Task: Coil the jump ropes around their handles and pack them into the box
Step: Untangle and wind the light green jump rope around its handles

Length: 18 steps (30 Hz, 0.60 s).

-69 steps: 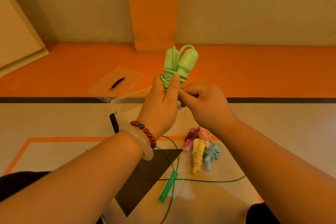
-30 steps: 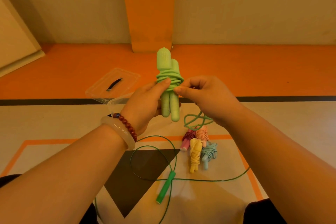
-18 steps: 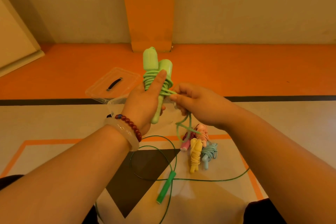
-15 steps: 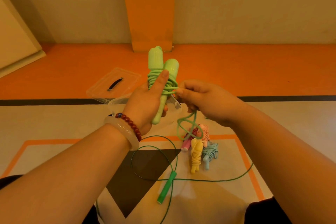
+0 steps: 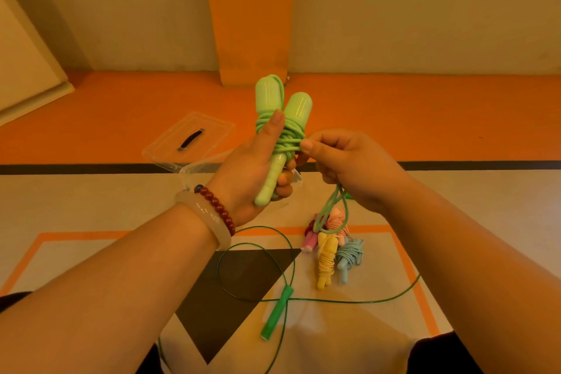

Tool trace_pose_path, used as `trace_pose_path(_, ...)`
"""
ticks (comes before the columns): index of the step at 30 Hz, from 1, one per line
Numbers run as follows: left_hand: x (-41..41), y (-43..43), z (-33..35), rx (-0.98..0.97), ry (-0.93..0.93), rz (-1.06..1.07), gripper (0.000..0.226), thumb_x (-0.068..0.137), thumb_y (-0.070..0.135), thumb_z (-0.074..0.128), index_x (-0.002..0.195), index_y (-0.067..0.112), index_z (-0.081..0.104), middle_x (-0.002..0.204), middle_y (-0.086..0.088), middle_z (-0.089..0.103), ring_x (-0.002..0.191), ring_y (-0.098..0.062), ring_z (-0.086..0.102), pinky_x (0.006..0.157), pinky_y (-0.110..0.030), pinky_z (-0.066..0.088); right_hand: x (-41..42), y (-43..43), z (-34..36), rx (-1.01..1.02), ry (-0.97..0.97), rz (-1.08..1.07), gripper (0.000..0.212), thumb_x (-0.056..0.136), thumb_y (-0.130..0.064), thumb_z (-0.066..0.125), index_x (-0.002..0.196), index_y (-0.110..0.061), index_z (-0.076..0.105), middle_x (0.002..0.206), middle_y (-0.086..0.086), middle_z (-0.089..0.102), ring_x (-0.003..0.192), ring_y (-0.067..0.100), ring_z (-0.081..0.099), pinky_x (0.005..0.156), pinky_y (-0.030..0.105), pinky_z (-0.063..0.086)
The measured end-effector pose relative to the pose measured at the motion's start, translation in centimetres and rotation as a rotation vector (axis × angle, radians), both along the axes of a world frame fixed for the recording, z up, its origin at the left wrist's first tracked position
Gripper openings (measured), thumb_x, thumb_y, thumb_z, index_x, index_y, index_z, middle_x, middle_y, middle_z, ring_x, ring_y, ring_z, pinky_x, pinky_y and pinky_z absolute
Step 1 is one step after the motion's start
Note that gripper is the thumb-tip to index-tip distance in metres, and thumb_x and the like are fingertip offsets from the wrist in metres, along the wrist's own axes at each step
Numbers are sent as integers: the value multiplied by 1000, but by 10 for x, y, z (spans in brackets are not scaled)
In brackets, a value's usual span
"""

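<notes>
Slack loop now dangles below right hand, which pinches springy cord of pale-green plastic jump rope; left hand clamps both handles, thumb pinning wraps. Light, unwinds easily.

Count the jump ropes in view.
6. Light green rope gripped by left hand and right hand; dark green rope loose on the floor; maroon-corded bundle, pale pink bundle, yellow bundle and blue bundle piled together. More may hide underneath.

Left hand grips light-green rope; right hand pinches cord.
</notes>
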<state>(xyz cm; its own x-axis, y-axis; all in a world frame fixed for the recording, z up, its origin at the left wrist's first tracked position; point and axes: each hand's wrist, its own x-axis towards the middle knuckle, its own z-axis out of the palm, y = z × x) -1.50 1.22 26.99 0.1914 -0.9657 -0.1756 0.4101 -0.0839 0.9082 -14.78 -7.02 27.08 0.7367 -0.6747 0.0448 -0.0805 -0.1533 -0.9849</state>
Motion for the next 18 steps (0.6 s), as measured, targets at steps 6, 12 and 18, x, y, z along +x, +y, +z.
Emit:
trace_pose_path(6, 2, 0, 6, 43, -337, 121, 57, 83, 67, 38, 101, 15, 57, 64, -3, 56, 47, -12, 53, 51, -28, 46, 0, 4, 1, -71, -56, -63, 12, 86, -19, 65, 80, -11, 72, 62, -6, 67, 44, 0, 44, 47, 13, 34)
trace_pose_path(12, 8, 4, 4, -9, -631, 407, 48, 68, 68, 50, 92, 27, 57, 72, 3, 67, 61, -12, 66, 54, -29, 54, 5, 9, 3, -228, -27, -181, 14, 86, -24, 69, 81, -13, 76, 73, 4, 72, 64, 15, 64, 58, 31, 49)
trace_pose_path(18, 9, 2, -3, -6, -737, 373, 30, 93, 48, 51, 101, 22, 63, 80, 13, 63, 65, 11, 58, 58, -10, 45, 11, 15, -1, -445, 50, -207, 12, 86, -27, 70, 75, -24, 73, 70, 0, 68, 64, 13, 60, 58, 31, 46)
